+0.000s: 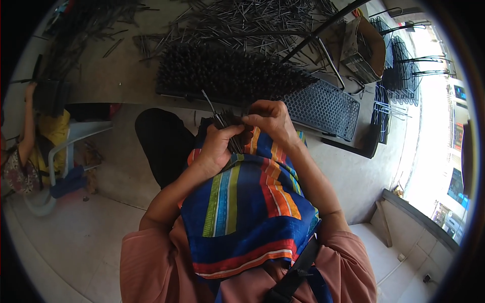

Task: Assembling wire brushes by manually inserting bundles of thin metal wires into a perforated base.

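My left hand [217, 146] is closed around a bundle of short dark rods [233, 144] above my lap. One lighter, shinier rod [207, 101] sticks up past the rest. My right hand [273, 121] is at the bundle's right side, its thumb and fingers pinched together; whatever lies between the fingertips is too small and dark to make out. Just beyond both hands stands a long rack [328, 108] with a grid of round holes. Its left and middle part is packed with upright dark rods [217, 68], while the holes at its right end show bare.
Loose rods [252, 22] lie heaped across the table [118, 76] behind the rack. An open cardboard box [361, 48] and bent wire racks [404, 65] stand at right. A dark bar [323, 30] slants over the table. Another person's arm [29, 113] and a chair [63, 151] are at left.
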Motion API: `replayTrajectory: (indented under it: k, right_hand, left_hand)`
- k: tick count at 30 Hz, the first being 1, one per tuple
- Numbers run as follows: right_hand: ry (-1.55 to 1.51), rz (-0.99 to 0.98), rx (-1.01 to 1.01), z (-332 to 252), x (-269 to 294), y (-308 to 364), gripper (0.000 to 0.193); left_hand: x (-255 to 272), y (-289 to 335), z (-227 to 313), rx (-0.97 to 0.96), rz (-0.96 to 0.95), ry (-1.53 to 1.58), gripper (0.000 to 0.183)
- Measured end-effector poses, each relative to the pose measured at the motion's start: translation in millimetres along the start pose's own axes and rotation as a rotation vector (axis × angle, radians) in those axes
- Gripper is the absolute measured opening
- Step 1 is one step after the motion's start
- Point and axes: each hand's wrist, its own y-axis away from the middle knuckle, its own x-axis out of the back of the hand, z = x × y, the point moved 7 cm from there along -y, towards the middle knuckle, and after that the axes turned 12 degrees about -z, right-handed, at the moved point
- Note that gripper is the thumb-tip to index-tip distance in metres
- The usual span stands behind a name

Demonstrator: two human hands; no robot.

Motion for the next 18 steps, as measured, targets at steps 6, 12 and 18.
replayTrajectory:
  k: [6,12,18]
  right_hand:
    - [-0.446,0.104,-0.134,28,-1,15,0.009]
    - [-0.446,0.213,-0.07,30,11,26,0.004]
    - [-0.06,0.576,0.303,-6,52,34,0.007]
  left_hand:
    - [-17,4,-5,0.091,-0.044,-0.206,0.017]
    - [-20,0,-12,0.088,0.031,-0.286,0.02]
    - [-10,0,-11,0.07,0.107,-0.385,0.017]
